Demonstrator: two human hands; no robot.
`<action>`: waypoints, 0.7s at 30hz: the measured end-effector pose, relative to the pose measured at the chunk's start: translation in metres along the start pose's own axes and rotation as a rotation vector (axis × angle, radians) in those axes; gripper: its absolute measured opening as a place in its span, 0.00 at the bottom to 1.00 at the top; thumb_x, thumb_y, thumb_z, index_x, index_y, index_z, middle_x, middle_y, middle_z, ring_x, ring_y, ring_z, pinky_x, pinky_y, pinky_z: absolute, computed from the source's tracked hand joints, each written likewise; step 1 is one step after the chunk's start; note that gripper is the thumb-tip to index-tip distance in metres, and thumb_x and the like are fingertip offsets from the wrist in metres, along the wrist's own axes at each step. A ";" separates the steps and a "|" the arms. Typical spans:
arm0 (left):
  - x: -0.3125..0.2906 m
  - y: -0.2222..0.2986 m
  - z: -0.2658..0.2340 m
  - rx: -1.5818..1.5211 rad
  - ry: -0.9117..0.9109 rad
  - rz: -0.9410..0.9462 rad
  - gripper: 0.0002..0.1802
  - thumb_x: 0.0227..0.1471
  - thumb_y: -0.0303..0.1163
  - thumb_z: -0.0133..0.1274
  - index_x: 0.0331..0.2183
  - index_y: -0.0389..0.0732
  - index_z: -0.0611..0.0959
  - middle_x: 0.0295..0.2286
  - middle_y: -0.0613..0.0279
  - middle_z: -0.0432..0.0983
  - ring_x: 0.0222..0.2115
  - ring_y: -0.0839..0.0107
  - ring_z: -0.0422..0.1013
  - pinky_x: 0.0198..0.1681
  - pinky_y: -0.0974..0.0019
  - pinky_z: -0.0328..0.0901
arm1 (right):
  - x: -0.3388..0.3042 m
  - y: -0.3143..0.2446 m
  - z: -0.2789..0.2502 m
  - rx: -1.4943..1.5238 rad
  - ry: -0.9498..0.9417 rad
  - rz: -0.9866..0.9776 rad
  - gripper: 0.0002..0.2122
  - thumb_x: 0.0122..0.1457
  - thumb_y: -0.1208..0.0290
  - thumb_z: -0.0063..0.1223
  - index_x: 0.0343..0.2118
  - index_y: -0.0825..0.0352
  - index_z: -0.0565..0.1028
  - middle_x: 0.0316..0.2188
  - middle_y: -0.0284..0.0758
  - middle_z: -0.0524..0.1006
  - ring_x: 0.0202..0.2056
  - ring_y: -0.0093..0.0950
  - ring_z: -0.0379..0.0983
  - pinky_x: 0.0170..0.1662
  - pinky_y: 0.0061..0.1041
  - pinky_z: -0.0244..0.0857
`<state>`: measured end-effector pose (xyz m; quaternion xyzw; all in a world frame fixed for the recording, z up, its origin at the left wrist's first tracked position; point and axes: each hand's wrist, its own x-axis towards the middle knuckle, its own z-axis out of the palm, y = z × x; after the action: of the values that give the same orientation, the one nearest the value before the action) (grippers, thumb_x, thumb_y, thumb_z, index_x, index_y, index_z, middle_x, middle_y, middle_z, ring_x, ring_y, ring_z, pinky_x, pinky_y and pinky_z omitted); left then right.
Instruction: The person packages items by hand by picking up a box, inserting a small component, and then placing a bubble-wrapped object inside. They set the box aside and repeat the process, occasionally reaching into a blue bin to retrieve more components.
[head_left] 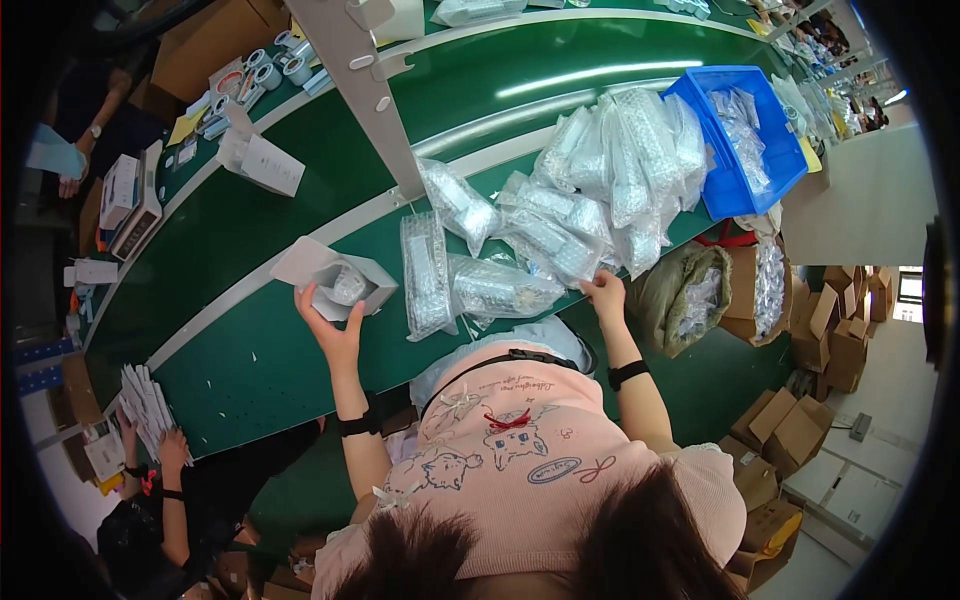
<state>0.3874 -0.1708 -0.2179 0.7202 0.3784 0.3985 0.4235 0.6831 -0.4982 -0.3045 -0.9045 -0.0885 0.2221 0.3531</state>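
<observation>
A small white cardboard box (374, 287) with its flap up stands on the green bench, and a bubble-wrapped item (347, 285) shows in its opening. My left hand (335, 335) holds this box, fingers on one side and thumb on the other. To the right, my right hand (606, 297) pinches at the near edge of the pile of bubble-wrap packages (560, 235). Its fingertips meet the corner of one package; exactly which one is hard to make out. Two packages, one upright (425, 275) and one lying sideways (505, 288), rest between my hands.
A blue bin (790, 155) with clear bags stands at the right end. A metal post (365, 90) rises behind the pile. Another white box (270, 165) sits farther back. At left a co-worker's hands hold flat white cartons (148, 410). An open sack (690, 300) hangs near my right arm.
</observation>
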 end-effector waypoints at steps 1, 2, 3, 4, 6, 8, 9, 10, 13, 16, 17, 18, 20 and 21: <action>0.000 0.000 -0.001 0.002 0.002 -0.001 0.42 0.31 0.31 0.62 0.49 0.40 0.58 0.51 0.45 0.45 0.53 0.55 0.46 0.54 0.58 0.42 | -0.003 -0.008 -0.004 0.000 -0.003 -0.001 0.14 0.45 0.68 0.53 0.32 0.71 0.70 0.18 0.39 0.73 0.22 0.36 0.70 0.28 0.34 0.62; 0.000 0.000 -0.003 0.045 -0.011 0.011 0.41 0.33 0.29 0.61 0.49 0.41 0.58 0.51 0.49 0.45 0.52 0.57 0.48 0.53 0.59 0.46 | -0.006 -0.016 -0.008 -0.088 0.106 -0.100 0.13 0.45 0.68 0.52 0.32 0.71 0.70 0.19 0.40 0.73 0.23 0.37 0.70 0.28 0.34 0.62; 0.001 -0.001 -0.003 0.088 -0.024 0.023 0.40 0.34 0.28 0.60 0.49 0.41 0.58 0.50 0.52 0.46 0.51 0.59 0.50 0.51 0.60 0.49 | -0.009 -0.025 -0.014 -0.176 0.216 -0.199 0.12 0.45 0.69 0.52 0.32 0.71 0.70 0.20 0.41 0.73 0.24 0.38 0.71 0.28 0.34 0.62; 0.003 0.000 -0.004 0.129 -0.037 0.036 0.39 0.35 0.27 0.59 0.49 0.42 0.57 0.50 0.55 0.47 0.50 0.62 0.51 0.50 0.62 0.52 | -0.012 -0.035 -0.020 -0.263 0.328 -0.299 0.12 0.46 0.69 0.51 0.31 0.71 0.70 0.21 0.42 0.74 0.24 0.39 0.71 0.28 0.34 0.62; 0.003 0.000 -0.004 0.119 -0.027 0.036 0.37 0.35 0.27 0.59 0.48 0.42 0.59 0.50 0.55 0.47 0.50 0.61 0.51 0.50 0.62 0.52 | -0.015 -0.052 -0.028 -0.322 0.359 -0.297 0.11 0.46 0.70 0.50 0.32 0.69 0.70 0.22 0.43 0.73 0.25 0.41 0.70 0.28 0.34 0.62; 0.004 0.001 -0.005 0.103 -0.007 0.032 0.35 0.34 0.28 0.60 0.47 0.43 0.62 0.50 0.55 0.47 0.51 0.61 0.50 0.50 0.62 0.52 | -0.018 -0.072 -0.037 -0.441 0.416 -0.293 0.11 0.47 0.73 0.48 0.35 0.67 0.70 0.25 0.44 0.72 0.26 0.44 0.68 0.27 0.35 0.62; 0.005 0.005 -0.006 0.106 0.003 0.032 0.35 0.34 0.28 0.60 0.47 0.43 0.62 0.50 0.55 0.47 0.51 0.61 0.50 0.50 0.62 0.52 | -0.022 -0.087 -0.045 -0.439 0.413 -0.303 0.11 0.47 0.73 0.48 0.35 0.67 0.70 0.25 0.44 0.72 0.26 0.44 0.68 0.27 0.35 0.62; 0.009 0.016 -0.005 0.165 0.023 0.080 0.31 0.34 0.28 0.60 0.43 0.42 0.66 0.49 0.56 0.49 0.48 0.63 0.54 0.47 0.64 0.54 | -0.026 -0.106 -0.055 -0.555 0.364 -0.237 0.10 0.47 0.73 0.47 0.35 0.67 0.70 0.25 0.46 0.73 0.27 0.43 0.69 0.29 0.34 0.62; 0.013 0.038 -0.008 0.313 0.105 0.163 0.24 0.32 0.27 0.61 0.36 0.40 0.73 0.48 0.57 0.53 0.42 0.67 0.61 0.42 0.68 0.59 | -0.040 -0.168 -0.083 -0.546 0.292 -0.337 0.10 0.47 0.74 0.47 0.34 0.67 0.70 0.25 0.46 0.73 0.28 0.42 0.70 0.30 0.32 0.63; 0.018 0.043 -0.010 0.217 0.185 -0.053 0.11 0.31 0.24 0.61 0.23 0.35 0.76 0.38 0.59 0.66 0.27 0.75 0.66 0.30 0.74 0.61 | -0.056 -0.247 -0.092 -0.193 0.135 -0.510 0.09 0.45 0.77 0.49 0.32 0.67 0.70 0.27 0.43 0.73 0.27 0.40 0.69 0.30 0.30 0.63; 0.023 0.044 -0.012 0.228 0.212 -0.057 0.11 0.31 0.24 0.61 0.23 0.35 0.76 0.38 0.59 0.66 0.27 0.75 0.66 0.30 0.74 0.61 | -0.061 -0.269 -0.083 0.026 -0.004 -0.516 0.09 0.44 0.78 0.49 0.31 0.67 0.70 0.28 0.40 0.73 0.27 0.39 0.69 0.30 0.29 0.63; 0.027 0.046 -0.013 0.239 0.218 -0.105 0.10 0.30 0.23 0.60 0.21 0.34 0.76 0.35 0.58 0.67 0.27 0.73 0.66 0.28 0.73 0.62 | -0.062 -0.284 -0.073 0.059 -0.137 -0.684 0.09 0.44 0.79 0.51 0.31 0.67 0.71 0.28 0.38 0.74 0.27 0.37 0.69 0.30 0.27 0.63; 0.031 0.049 -0.017 0.261 0.226 -0.201 0.09 0.30 0.22 0.59 0.18 0.31 0.75 0.28 0.56 0.71 0.25 0.70 0.68 0.26 0.72 0.63 | -0.063 -0.308 -0.041 0.085 -0.372 -1.090 0.08 0.43 0.79 0.52 0.30 0.67 0.71 0.29 0.35 0.73 0.29 0.34 0.69 0.31 0.24 0.62; 0.033 0.049 -0.018 0.264 0.241 -0.201 0.09 0.30 0.22 0.59 0.18 0.31 0.75 0.28 0.56 0.71 0.25 0.70 0.68 0.26 0.72 0.63 | -0.064 -0.320 -0.020 0.076 -0.464 -1.332 0.08 0.43 0.79 0.52 0.29 0.67 0.71 0.30 0.34 0.73 0.30 0.32 0.69 0.32 0.24 0.62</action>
<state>0.3948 -0.1539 -0.1587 0.6751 0.5453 0.3843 0.3150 0.6350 -0.2954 -0.0525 -0.5744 -0.6884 0.1489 0.4171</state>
